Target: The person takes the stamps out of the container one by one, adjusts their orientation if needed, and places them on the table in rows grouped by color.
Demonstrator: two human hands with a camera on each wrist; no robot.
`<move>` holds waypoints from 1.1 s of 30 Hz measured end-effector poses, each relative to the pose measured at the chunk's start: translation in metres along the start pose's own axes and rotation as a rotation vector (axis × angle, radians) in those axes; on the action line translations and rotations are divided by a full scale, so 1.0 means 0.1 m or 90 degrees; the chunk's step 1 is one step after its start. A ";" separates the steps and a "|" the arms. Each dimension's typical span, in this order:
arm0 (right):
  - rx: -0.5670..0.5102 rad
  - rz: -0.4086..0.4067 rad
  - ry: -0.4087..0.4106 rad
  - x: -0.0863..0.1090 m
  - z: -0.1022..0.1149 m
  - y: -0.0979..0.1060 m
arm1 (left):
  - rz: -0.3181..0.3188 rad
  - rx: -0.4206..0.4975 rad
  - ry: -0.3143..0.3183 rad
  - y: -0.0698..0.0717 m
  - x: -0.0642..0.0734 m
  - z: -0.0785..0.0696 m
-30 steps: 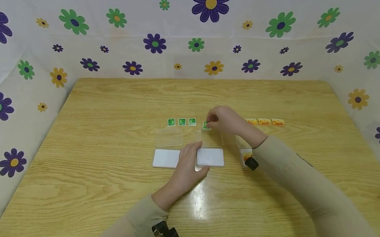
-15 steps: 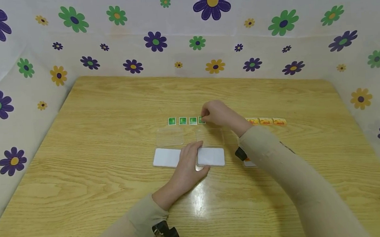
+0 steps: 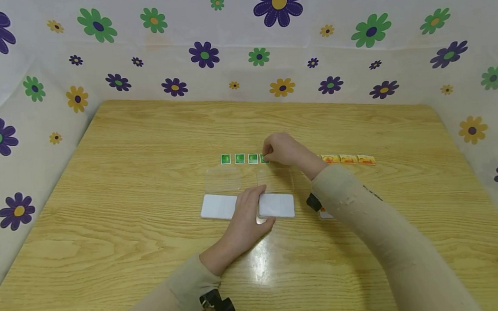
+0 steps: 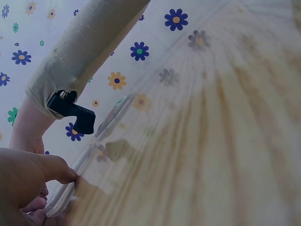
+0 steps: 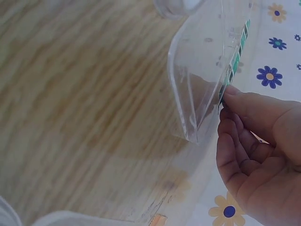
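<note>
Wood-grain bench (image 3: 139,181), flower-print cloth (image 3: 237,30) behind. Left hand (image 3: 245,218) grips white-topped case (image 3: 277,205); right hand (image 3: 285,149) pinches green tile (image 3: 263,159), partly hidden.

No text or number can be read.

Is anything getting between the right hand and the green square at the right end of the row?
Nothing visible is. The right hand has its fingertips right at the rightmost green square. A clear plastic piece lies on the near side of the row, not between them.
</note>
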State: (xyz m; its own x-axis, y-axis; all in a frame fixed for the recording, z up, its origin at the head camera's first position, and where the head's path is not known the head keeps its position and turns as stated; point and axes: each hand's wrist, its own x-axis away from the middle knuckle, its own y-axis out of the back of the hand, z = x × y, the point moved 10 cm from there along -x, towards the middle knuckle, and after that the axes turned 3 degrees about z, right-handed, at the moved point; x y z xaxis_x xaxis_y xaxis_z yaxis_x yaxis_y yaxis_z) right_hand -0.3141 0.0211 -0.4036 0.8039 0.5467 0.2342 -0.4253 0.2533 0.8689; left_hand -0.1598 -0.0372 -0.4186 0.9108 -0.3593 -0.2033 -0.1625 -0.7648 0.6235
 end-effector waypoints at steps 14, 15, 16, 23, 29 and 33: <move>0.001 -0.008 0.004 0.02 0.01 0.01 | 0.002 0.006 0.007 -0.01 0.00 0.01; 0.000 -0.009 0.005 0.02 0.00 0.01 | 0.003 0.006 0.007 -0.01 0.00 0.01; -0.001 -0.010 0.005 0.02 0.00 0.01 | 0.003 0.006 0.007 -0.01 -0.01 0.01; -0.027 -0.016 0.007 0.07 0.00 0.06 | -0.003 0.007 0.002 -0.01 0.00 0.00; -0.060 -0.026 0.008 0.16 0.01 0.12 | 0.002 0.005 0.004 -0.01 0.00 0.00; -0.075 -0.032 0.008 0.27 0.01 0.18 | 0.002 0.000 0.006 -0.01 0.00 0.01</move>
State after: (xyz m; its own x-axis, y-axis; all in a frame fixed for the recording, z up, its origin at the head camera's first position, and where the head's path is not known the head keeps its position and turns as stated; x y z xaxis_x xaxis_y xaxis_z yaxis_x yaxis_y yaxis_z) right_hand -0.2995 0.0399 -0.3817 0.8201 0.5412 0.1859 -0.4318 0.3721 0.8217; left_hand -0.1603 -0.0367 -0.4196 0.9140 -0.3566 -0.1935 -0.1660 -0.7638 0.6237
